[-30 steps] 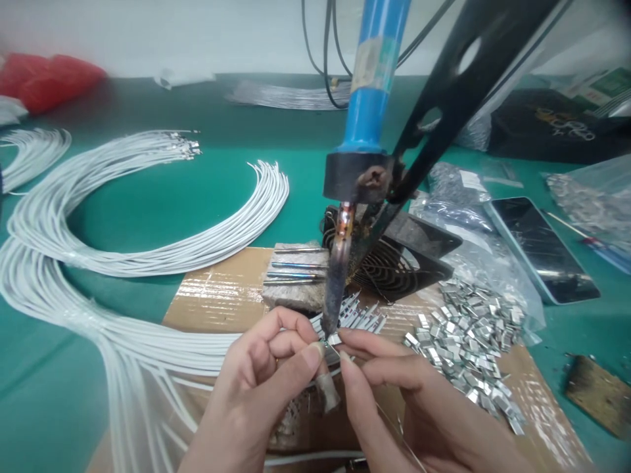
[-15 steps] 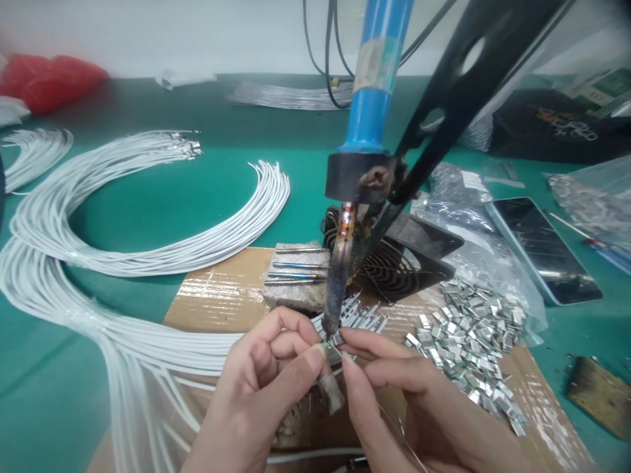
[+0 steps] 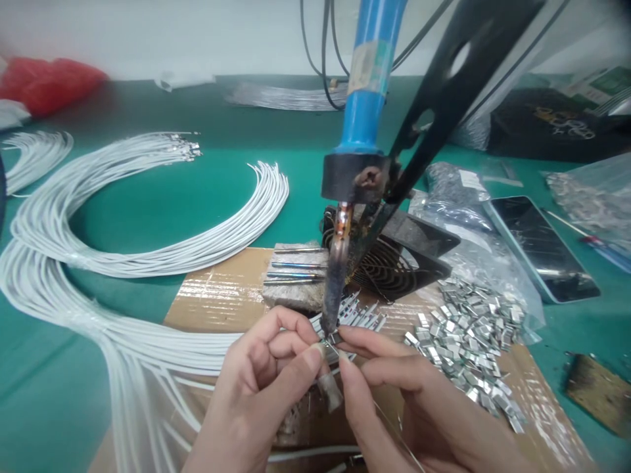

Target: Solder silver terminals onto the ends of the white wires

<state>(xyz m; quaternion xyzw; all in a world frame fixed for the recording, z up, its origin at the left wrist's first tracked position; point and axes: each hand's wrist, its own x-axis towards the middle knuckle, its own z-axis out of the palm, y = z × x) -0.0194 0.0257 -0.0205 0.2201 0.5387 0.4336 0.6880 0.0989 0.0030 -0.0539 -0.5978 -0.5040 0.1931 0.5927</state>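
Note:
The blue-handled soldering iron (image 3: 367, 98) is clamped on a black arm, its dark tip (image 3: 331, 312) pointing down at my fingertips. My left hand (image 3: 269, 381) is closed in a pinch just left of the tip; its fingers hide most of what they hold. Thumb and forefinger of my right hand (image 3: 394, 387) pinch a thin solder wire (image 3: 394, 430), which trails down across the palm. A small metal clip (image 3: 335, 338) sits under the tip, by my right forefinger. Behind my hands lie white cables (image 3: 197, 345) with their ends fanned out.
Loose metal clips (image 3: 473, 341) are heaped at right on the cardboard (image 3: 211, 295). A block with metal rods (image 3: 296, 276) and a black coil holder (image 3: 394, 263) stand behind the tip. A phone (image 3: 545, 249), a scorched sponge (image 3: 599, 394) and a coiled cable bundle (image 3: 221, 240) lie around.
The soldering iron and its arm have shifted slightly left. My right fingers have moved a little left, too, and the solder wire's loose lower part has swung slightly. My left hand is almost unmoved.

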